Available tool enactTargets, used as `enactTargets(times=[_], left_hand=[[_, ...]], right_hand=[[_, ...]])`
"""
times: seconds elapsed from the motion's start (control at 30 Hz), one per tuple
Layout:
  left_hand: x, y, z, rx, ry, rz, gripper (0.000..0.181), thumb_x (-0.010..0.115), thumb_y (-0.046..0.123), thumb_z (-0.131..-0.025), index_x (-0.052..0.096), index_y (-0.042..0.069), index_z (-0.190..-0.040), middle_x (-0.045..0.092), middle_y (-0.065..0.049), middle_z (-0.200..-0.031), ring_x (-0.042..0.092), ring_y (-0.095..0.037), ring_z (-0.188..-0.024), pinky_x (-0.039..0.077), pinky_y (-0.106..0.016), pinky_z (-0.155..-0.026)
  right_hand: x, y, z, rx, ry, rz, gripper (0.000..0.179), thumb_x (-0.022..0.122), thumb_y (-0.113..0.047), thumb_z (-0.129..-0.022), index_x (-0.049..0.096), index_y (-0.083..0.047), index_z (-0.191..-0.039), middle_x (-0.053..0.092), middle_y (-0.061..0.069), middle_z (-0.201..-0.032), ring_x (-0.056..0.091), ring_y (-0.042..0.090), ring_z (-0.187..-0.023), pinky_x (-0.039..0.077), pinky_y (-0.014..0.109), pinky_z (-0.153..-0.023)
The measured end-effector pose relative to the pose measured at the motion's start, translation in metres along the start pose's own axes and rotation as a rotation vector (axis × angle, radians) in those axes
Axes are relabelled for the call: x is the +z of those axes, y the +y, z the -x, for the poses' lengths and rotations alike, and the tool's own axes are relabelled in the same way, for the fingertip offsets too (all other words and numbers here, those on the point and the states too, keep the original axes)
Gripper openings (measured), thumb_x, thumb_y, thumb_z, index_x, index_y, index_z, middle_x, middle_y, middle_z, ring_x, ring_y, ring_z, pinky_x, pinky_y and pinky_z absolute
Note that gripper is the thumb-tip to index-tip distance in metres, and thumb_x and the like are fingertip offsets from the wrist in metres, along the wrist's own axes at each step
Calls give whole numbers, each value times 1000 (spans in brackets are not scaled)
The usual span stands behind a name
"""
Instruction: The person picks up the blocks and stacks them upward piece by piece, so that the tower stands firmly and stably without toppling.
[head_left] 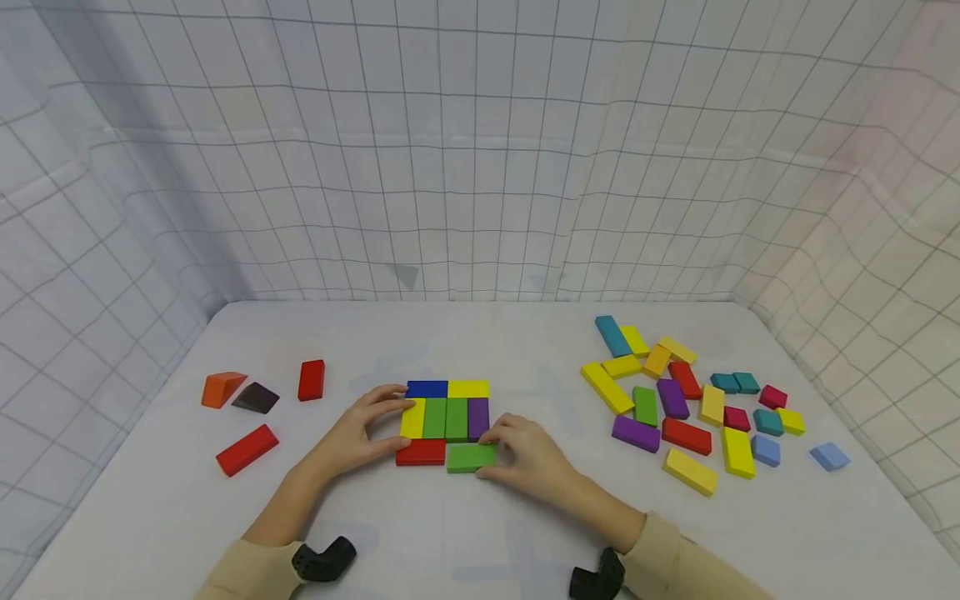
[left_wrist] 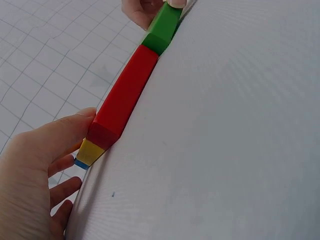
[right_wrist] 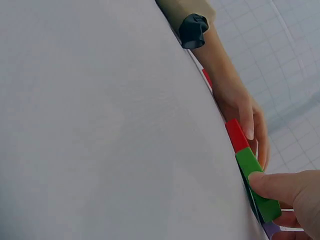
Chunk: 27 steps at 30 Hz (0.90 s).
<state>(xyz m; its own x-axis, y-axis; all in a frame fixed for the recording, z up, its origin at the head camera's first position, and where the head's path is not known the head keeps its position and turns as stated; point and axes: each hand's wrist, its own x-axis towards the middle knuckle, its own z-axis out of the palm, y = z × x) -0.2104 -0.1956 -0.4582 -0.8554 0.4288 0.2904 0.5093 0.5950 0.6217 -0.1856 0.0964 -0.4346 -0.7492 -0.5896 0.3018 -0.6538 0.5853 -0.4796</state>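
A flat rectangle of colored blocks lies mid-table: a blue block (head_left: 427,389) and a yellow block (head_left: 468,389) at the back. The middle row has a yellow block (head_left: 412,418), two green blocks (head_left: 434,418) and a purple block (head_left: 478,418). In front lies a red block (head_left: 420,452). My right hand (head_left: 536,458) pinches a green block (head_left: 467,458) between thumb and fingers, its end close beside the red one. My left hand (head_left: 354,433) rests at the rectangle's left side, thumb at the red block's end (left_wrist: 117,100), index finger on the yellow block, other fingers loosely spread.
To the left lie two red blocks (head_left: 311,380), an orange wedge (head_left: 222,389) and a dark wedge (head_left: 256,397). A loose spread of many-colored blocks (head_left: 686,437) covers the right side. White gridded cloth (head_left: 480,167) walls the table's back and sides.
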Motion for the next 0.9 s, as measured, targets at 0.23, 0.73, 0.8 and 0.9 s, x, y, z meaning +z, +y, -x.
enactTargets(times=[0.23, 0.73, 0.8, 0.9], left_hand=[[0, 0, 0, 13, 1, 11, 50, 72, 28, -77, 59, 12, -122, 45, -10, -132, 43, -32, -118, 37, -58, -93], [0, 0, 0, 15, 5, 23, 50, 72, 27, -76, 59, 11, -122, 45, -10, -132, 43, -32, -118, 38, -57, -93], [0, 0, 0, 17, 5, 25, 50, 72, 27, -76, 59, 10, -121, 45, -11, -132, 43, -33, -118, 38, -57, -93], [0, 0, 0, 20, 7, 26, 49, 72, 27, -76, 59, 10, -121, 45, -11, -132, 44, -33, -117, 38, -57, -94]], right_hand=[[7, -2, -1, -22, 63, 50, 32, 79, -27, -70, 65, -12, -94, 56, -4, -89, 48, 8, -78, 45, 21, -70], [15, 2, -3, 10, 94, 9, 39, 79, -23, -70, 58, -11, -101, 51, -1, -94, 47, 8, -82, 46, 19, -71], [15, 3, -3, 23, 87, -8, 44, 79, -24, -71, 58, -12, -107, 51, 0, -98, 47, 9, -83, 47, 19, -72], [16, 4, -3, 32, 81, -20, 48, 79, -25, -71, 59, -12, -112, 51, 1, -99, 48, 10, -84, 47, 20, -73]])
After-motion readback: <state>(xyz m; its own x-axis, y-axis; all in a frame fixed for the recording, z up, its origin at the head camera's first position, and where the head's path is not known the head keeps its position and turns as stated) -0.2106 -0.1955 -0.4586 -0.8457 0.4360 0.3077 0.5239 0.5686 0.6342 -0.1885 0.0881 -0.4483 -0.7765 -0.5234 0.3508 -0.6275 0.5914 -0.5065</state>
